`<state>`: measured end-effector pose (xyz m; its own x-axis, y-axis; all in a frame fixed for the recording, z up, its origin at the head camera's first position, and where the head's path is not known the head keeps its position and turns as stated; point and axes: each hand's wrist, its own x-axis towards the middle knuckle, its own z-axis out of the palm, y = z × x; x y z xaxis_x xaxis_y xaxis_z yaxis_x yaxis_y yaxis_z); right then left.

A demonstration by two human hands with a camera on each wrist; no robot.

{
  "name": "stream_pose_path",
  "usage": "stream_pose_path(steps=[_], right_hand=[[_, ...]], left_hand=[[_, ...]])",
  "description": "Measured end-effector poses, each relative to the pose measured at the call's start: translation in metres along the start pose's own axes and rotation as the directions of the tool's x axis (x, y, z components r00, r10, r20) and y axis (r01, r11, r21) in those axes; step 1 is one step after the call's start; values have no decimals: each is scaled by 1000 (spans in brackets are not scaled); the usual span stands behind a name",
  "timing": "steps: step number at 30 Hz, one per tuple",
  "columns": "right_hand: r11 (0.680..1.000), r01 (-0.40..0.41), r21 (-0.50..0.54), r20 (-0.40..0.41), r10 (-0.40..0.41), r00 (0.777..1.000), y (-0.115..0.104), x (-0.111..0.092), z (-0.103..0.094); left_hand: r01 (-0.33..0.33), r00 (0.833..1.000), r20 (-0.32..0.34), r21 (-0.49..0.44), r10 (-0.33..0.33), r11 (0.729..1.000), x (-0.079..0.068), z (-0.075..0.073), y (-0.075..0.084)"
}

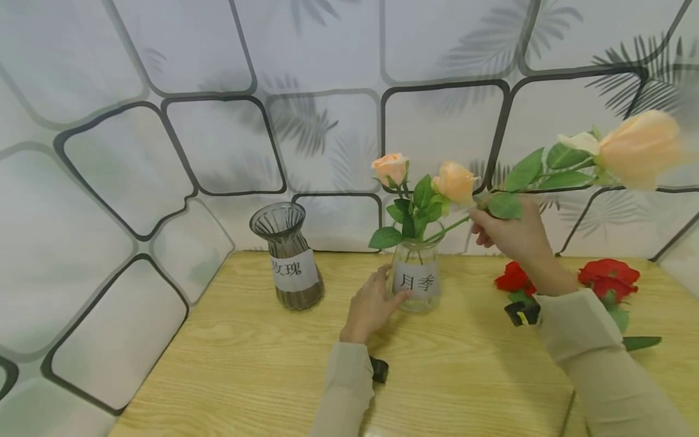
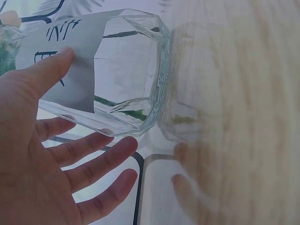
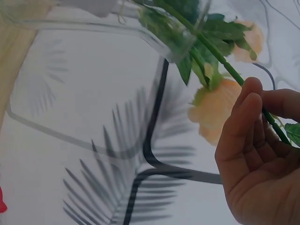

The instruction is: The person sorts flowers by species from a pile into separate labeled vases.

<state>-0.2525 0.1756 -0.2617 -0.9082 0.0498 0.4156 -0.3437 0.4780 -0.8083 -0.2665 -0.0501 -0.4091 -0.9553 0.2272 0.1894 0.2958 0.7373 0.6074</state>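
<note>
In the head view, my left hand [image 1: 371, 303] is at the left side of a clear glass vase [image 1: 428, 303] with a white label. The left wrist view shows its thumb on the label [image 2: 86, 70] and its fingers spread loosely along the glass. My right hand [image 1: 516, 233] pinches the green stem [image 3: 229, 70] of a peach rose [image 1: 639, 149], above and right of the vase. The stem slants down to the vase's mouth, and its bloom points right. Two more peach roses [image 1: 390, 168] with green leaves stand in the vase.
A grey ribbed glass vase [image 1: 303, 297], also labelled, stands to the left on the wood-grain table [image 1: 246, 364]. Red roses [image 1: 608, 279] lie at the right, partly behind the right forearm. A patterned backdrop [image 1: 333, 145] rises behind the table.
</note>
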Motion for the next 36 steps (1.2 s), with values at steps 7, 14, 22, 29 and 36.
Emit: stream_pose_path(steps=[7,14,22,29,36], right_hand=[[1000,-17,-15,126,19,992,6,1,21],[990,33,-140,142,-13,990,13,6,30],[978,23,-208,219,23,975,15,13,37],[976,9,-218,232,43,972,13,9,44],[998,-21,-56,196,32,980,27,-1,40]], left_hand=[[6,1000,3,4,-6,1000,0,0,0],[-5,1000,6,-3,5,1000,0,0,2],[-4,1000,4,-5,4,1000,-1,0,-1],[-2,1000,2,-10,3,1000,-1,-1,0],[-22,1000,-7,11,22,1000,-1,-1,1]])
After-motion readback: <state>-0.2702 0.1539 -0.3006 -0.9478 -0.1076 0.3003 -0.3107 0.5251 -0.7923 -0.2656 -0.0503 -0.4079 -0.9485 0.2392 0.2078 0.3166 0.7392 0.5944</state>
